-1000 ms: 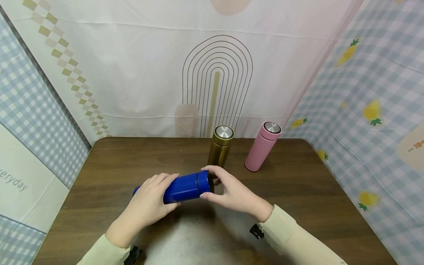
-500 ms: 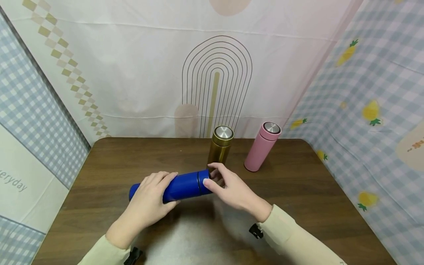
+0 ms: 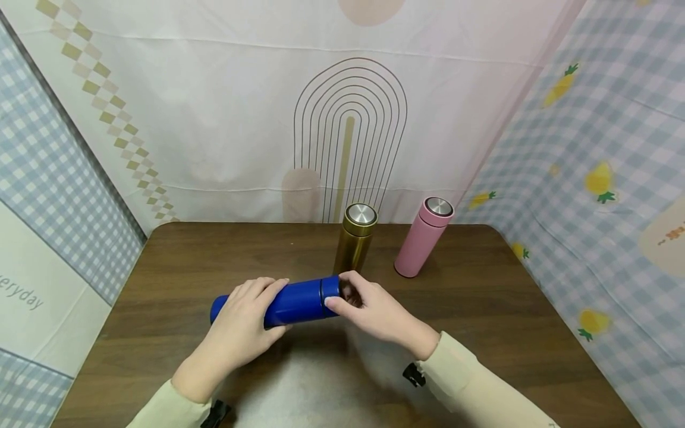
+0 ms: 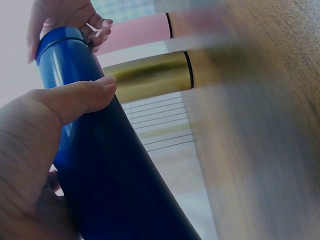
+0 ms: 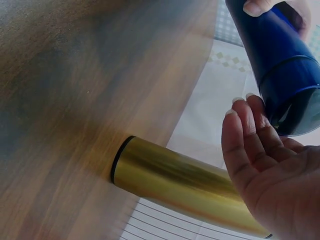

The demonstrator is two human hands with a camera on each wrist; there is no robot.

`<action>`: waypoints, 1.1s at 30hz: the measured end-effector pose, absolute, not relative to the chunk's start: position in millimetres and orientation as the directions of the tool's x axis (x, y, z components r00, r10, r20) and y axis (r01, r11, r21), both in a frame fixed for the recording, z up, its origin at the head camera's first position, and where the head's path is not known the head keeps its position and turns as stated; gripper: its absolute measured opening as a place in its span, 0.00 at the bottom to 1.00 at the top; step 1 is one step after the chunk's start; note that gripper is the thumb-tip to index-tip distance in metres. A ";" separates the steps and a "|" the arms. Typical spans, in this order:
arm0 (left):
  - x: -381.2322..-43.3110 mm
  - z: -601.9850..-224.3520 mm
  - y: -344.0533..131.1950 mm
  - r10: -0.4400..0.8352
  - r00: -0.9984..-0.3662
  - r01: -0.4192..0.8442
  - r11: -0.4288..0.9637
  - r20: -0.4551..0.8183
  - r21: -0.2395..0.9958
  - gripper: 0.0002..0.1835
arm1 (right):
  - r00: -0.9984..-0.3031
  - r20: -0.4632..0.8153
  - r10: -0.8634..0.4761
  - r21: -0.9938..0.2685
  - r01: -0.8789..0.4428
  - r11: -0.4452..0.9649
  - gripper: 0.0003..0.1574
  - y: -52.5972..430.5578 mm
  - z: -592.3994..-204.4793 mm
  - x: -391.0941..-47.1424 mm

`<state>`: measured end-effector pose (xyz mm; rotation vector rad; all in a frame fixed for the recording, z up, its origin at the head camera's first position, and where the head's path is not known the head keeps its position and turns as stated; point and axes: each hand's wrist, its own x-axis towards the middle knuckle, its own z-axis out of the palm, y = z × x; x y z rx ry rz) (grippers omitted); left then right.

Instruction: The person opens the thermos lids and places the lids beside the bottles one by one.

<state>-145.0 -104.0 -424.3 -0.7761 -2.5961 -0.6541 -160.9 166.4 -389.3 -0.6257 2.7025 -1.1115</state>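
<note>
A blue thermos flask (image 3: pixel 297 300) lies sideways above the table, lid end to the right and a little higher. My left hand (image 3: pixel 241 324) grips its body from above; in the left wrist view the thumb (image 4: pixel 90 97) lies across the blue side. At the other end my right hand (image 3: pixel 374 306) holds the flask's lid (image 3: pixel 330 295), thumb on the near side and index finger at the far edge. The right wrist view has the other fingers (image 5: pixel 245 132) loosely bent beside the dark lid top (image 5: pixel 300 112).
A gold thermos flask (image 3: pixel 354 241) stands upright just behind the right hand, its base partly hidden in the head view. Farther right is a pink thermos flask (image 3: pixel 424 238), also upright. The brown wooden table (image 3: pixel 214 252) ends at a printed cloth backdrop (image 3: pixel 230 131).
My right thumb and fingers have shifted round the lid, first upward with the fingers lifting, then slightly back down onto it. The flask has tilted only a little; my left hand stays put.
</note>
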 end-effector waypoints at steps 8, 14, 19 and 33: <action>-144.9 -425.0 -106.6 0.427 -0.803 0.572 0.749 0.417 0.335 0.44 | -0.842 0.079 -0.534 -0.714 -0.422 0.559 0.38 168.3 -391.5 -163.0; -143.9 -426.1 -107.6 0.423 -0.818 0.556 0.756 0.391 0.346 0.44 | -0.796 0.140 -0.589 -0.693 -0.504 0.516 0.45 168.0 -392.4 -163.5; -143.2 -426.5 -107.3 0.418 -0.820 0.552 0.756 0.391 0.351 0.44 | -0.838 0.133 -0.529 -0.713 -0.452 0.536 0.46 166.3 -392.2 -161.7; -141.4 -425.9 -106.7 0.426 -0.811 0.565 0.749 0.401 0.347 0.43 | -0.902 -0.008 -0.431 -0.652 -0.322 0.686 0.34 164.6 -390.9 -159.2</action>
